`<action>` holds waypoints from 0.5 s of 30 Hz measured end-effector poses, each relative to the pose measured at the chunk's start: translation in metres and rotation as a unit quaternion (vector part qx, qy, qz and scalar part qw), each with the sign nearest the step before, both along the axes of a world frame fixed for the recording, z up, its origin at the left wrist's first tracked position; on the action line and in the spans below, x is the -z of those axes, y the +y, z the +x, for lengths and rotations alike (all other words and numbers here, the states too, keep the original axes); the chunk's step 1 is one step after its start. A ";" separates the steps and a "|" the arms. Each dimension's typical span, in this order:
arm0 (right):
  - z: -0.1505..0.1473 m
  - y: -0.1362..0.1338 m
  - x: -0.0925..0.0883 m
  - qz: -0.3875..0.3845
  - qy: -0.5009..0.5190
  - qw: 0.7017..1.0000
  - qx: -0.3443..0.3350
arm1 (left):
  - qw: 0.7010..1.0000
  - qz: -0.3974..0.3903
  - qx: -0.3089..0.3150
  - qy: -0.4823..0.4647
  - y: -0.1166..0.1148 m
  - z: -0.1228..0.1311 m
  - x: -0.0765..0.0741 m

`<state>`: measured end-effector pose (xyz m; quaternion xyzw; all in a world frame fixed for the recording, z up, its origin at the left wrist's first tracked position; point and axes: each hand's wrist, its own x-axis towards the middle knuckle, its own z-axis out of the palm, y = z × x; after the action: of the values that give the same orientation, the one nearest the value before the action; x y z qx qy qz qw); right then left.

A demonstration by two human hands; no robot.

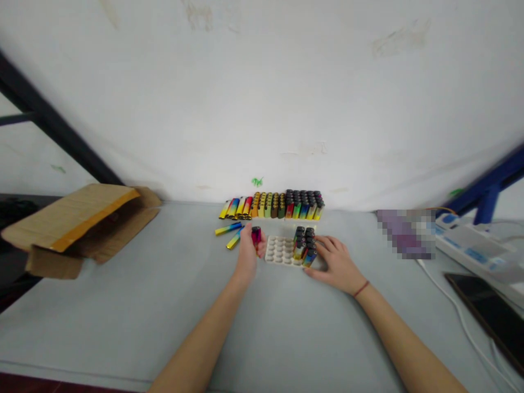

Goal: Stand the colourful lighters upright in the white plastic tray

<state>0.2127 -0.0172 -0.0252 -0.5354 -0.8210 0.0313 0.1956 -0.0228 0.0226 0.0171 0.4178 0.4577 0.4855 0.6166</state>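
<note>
My left hand (246, 254) is closed around a pink-purple lighter (256, 234) with a dark top, held upright just left of a white tray with round pockets (275, 251). Two columns of black-topped, rainbow-coloured lighters (299, 250) stand in the tray's right part; the pockets on its left side show bare. My right hand (338, 265) rests at the right edge of the tray, fingers apart, thumb and fingertips against the nearest lighters. Beside my left hand, two blue-yellow lighters (228, 229) lie flat on the table, one partly hidden by the hand.
Behind the tray, several upright lighters (303, 204) with black or gold tops stand by the wall, with a pile of lying ones (234, 208) at their left. An open cardboard box (94, 213) sits at left. A power strip (470, 243), white cable (450, 303) and phone (487, 311) lie right.
</note>
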 end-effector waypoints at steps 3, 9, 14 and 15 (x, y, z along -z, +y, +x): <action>0.000 0.000 0.000 0.002 -0.003 1.000 0.000 | 0.997 -0.045 -0.050 -0.040 -0.004 0.002 -0.003; 0.000 -0.001 -0.001 0.007 -0.003 1.000 -0.002 | 0.987 -0.097 -0.097 -0.083 -0.004 0.007 -0.005; 0.000 -0.001 -0.001 0.008 0.000 1.000 -0.004 | 0.982 -0.109 -0.127 -0.084 -0.002 0.009 -0.004; 0.000 -0.001 -0.001 0.008 0.000 1.000 -0.003 | 0.982 -0.109 -0.130 -0.085 -0.002 0.009 -0.004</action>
<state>0.2132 -0.0181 -0.0243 -0.5315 -0.8228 0.0246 0.1996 -0.0134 0.0208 0.0212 0.2426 0.5042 0.5421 0.6270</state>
